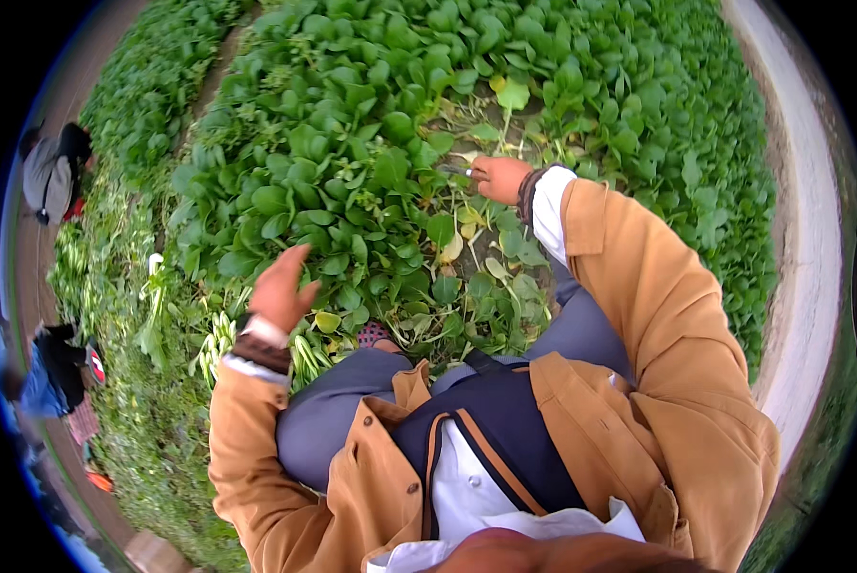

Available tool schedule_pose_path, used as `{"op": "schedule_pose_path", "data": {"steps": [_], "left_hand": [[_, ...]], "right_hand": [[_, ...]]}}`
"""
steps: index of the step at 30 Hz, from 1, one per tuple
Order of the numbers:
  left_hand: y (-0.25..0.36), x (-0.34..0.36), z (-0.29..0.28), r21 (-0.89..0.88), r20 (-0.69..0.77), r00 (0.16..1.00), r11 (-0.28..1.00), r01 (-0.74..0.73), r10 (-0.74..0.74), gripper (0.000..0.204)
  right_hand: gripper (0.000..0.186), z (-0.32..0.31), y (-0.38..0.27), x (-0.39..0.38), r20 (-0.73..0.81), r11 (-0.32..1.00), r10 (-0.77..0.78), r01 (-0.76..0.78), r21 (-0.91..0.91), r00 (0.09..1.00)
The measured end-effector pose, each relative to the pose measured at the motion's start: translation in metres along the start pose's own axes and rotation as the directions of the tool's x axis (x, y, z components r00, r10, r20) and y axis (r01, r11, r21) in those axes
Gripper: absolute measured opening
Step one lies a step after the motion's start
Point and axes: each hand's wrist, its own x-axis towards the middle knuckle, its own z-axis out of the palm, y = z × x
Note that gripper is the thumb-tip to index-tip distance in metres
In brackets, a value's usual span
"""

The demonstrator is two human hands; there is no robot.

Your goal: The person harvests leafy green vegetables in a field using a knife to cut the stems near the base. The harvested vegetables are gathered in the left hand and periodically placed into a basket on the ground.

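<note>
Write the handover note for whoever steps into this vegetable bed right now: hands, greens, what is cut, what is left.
Right hand: shut on a small knife, low at the standing leafy greens.
Left hand: open, holding nothing, raised above the cut greens lying by the left knee.
Done: a patch of bare soil beside the knife, with loose leaves scattered on it.
Left: dense uncut greens ahead and on both sides.

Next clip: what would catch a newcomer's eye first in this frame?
First, the dense bed of leafy green plants filling the upper middle. Then the person's tan jacket sleeves, with the right hand gripping a small dark tool, probably a knife, at a bare patch among the leaves, and the left hand open above a pile of cut greens at lower left. Two other people crouch along the left edge.
</note>
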Motion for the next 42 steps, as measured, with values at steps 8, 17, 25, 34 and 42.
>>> {"op": "schedule_pose_path", "data": {"steps": [8, 17, 25, 34, 42], "left_hand": [[0.128, 0.195, 0.18, 0.106, 0.383, 0.804, 0.843, -0.527, 0.455, 0.014], [0.032, 0.218, 0.219, 0.195, 0.363, 0.93, 0.981, -0.016, -0.058, 0.023], [0.028, 0.207, 0.225, -0.008, 0.161, 0.986, 0.999, 0.036, -0.034, 0.017], [0.027, 0.195, 0.233, -0.212, 0.017, 0.998, 0.975, 0.057, -0.055, 0.016], [0.055, 0.173, 0.218, -0.27, -0.014, 0.999, 0.962, 0.033, -0.039, 0.028]], "right_hand": [[0.025, 0.018, 0.047, 0.017, 0.021, 0.976, 0.038, -0.041, 0.215, 0.999], [0.028, 0.109, 0.055, 0.049, 0.249, 0.94, 0.044, -0.125, 0.319, 0.968], [0.059, 0.162, 0.065, 0.08, 0.223, 0.963, 0.037, -0.095, 0.253, 0.974], [0.052, 0.153, 0.088, 0.093, 0.421, 0.998, -0.058, 0.038, 0.055, 0.905], [0.041, 0.062, 0.076, 0.056, 0.58, 0.777, 0.095, -0.424, 0.465, 0.809]]}}
